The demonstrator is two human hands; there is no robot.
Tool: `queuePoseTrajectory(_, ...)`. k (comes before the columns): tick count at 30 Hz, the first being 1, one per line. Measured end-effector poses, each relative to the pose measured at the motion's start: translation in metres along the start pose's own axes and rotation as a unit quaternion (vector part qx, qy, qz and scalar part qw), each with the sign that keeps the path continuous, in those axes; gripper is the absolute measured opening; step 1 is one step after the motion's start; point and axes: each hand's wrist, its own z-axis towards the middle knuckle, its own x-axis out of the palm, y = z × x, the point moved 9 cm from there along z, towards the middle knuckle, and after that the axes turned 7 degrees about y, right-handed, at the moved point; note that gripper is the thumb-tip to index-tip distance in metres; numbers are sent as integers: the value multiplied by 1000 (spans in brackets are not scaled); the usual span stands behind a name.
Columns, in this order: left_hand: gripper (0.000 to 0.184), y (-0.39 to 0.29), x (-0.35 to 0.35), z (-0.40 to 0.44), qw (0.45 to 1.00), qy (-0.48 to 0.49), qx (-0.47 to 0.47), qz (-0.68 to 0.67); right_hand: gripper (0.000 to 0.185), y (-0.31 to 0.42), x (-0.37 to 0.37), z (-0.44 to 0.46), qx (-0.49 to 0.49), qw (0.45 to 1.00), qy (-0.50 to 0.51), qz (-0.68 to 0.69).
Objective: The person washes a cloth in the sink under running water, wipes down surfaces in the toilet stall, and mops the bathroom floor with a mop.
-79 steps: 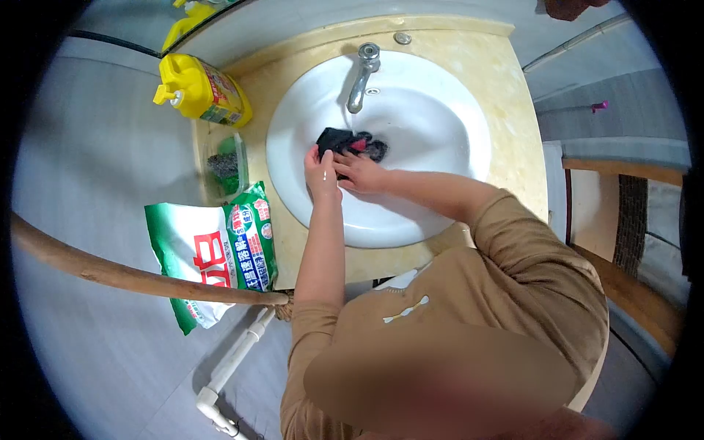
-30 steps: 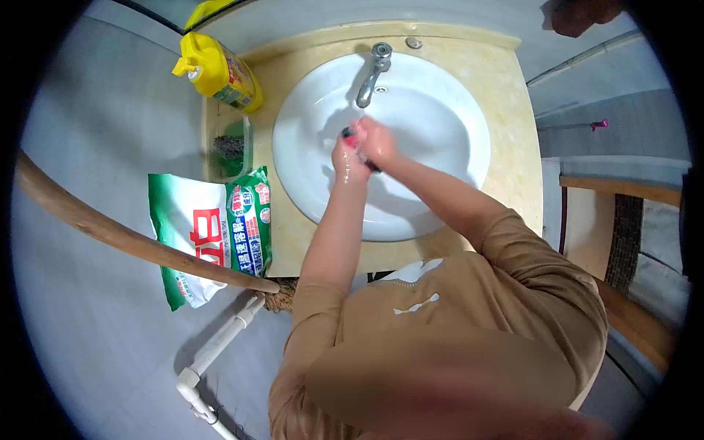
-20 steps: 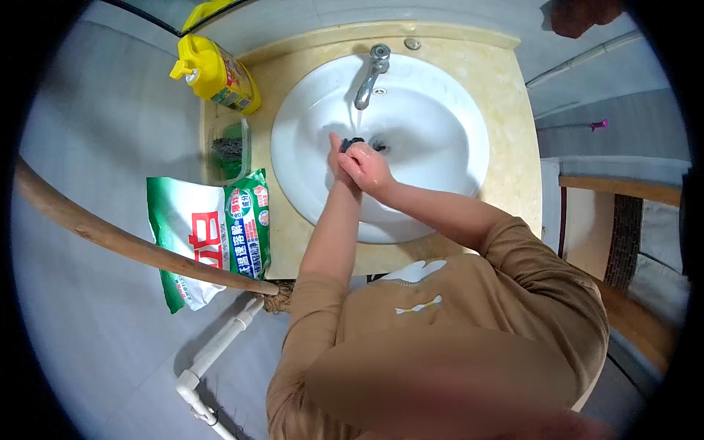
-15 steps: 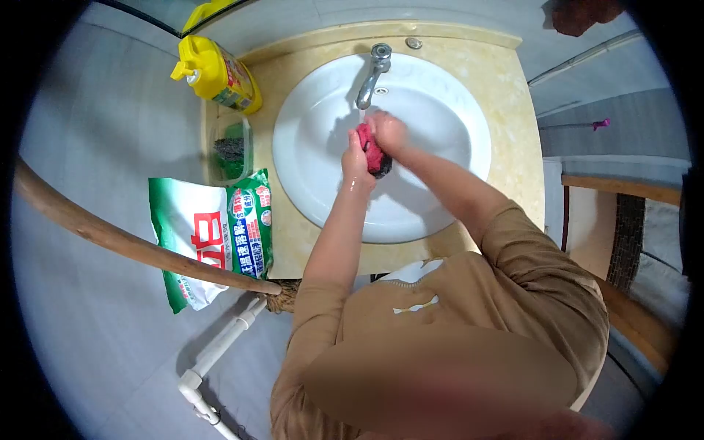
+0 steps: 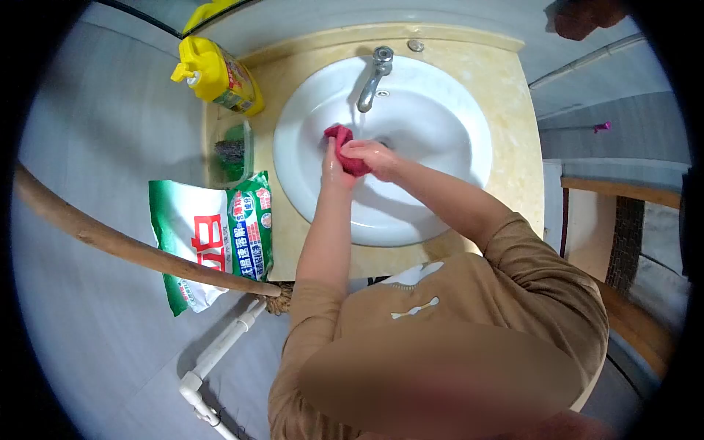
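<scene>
A wet-looking red cloth [image 5: 355, 166] is bunched between my two hands over the left half of the white sink [image 5: 440, 198]. My left hand [image 5: 334, 174] wraps round it from the left and below. From the right, my right hand [image 5: 375, 157] grips the cloth with fingers pressed onto its top. Both hands are wet. Just above them stands the chrome faucet [image 5: 375, 77], and a thin stream of water seems to fall from its spout. Part of the cloth is hidden by my fingers.
On the counter's left are a yellow pump bottle [image 5: 220, 77] and a clear plastic box [image 5: 233, 154] holding a scrubber. A green-and-white detergent bag [image 5: 213, 242] lies below them. A wooden pole [image 5: 139, 238] crosses the left side. A white pipe [image 5: 220, 348] runs beneath.
Both hands have moved left and slightly down with the cloth, away from under the spout. The cloth is turned and bunched differently, and its dark part no longer shows.
</scene>
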Motion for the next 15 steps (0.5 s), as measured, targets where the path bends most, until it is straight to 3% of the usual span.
queuePoseTrajectory(3,35,-4,-25,36,995,91,48,8,32,16,40,-35,21,994,-62,-85)
queuePoseTrajectory(5,28,12,-51,64,986,120,80,78,24,30,40,-32,-58,900,-82,-425)
queuePoseTrajectory(7,23,10,11,28,988,98,74,-88,23,46,0,-25,-53,827,-203,-522)
queuePoseTrajectory(8,24,15,19,25,995,73,62,-14,23,58,-25,-18,-52,781,-261,-565)
queuePoseTrajectory(9,26,15,25,25,996,49,52,62,26,61,-59,-11,-94,788,-299,-530)
queuePoseTrajectory(10,27,7,42,13,994,46,60,79,30,67,-81,-6,-33,705,-334,-625)
queuePoseTrajectory(11,29,1,53,1,992,43,65,97,29,73,-92,-10,-76,709,-329,-619)
queuePoseTrajectory(13,41,-16,49,9,986,72,105,111,28,72,-103,-8,-92,830,-281,-473)
queuePoseTrajectory(14,47,-24,46,12,982,86,124,118,28,60,-106,-6,-68,906,-263,-324)
queuePoseTrajectory(15,53,-30,42,6,971,35,121,205,29,54,-91,-8,-43,956,-237,-164)
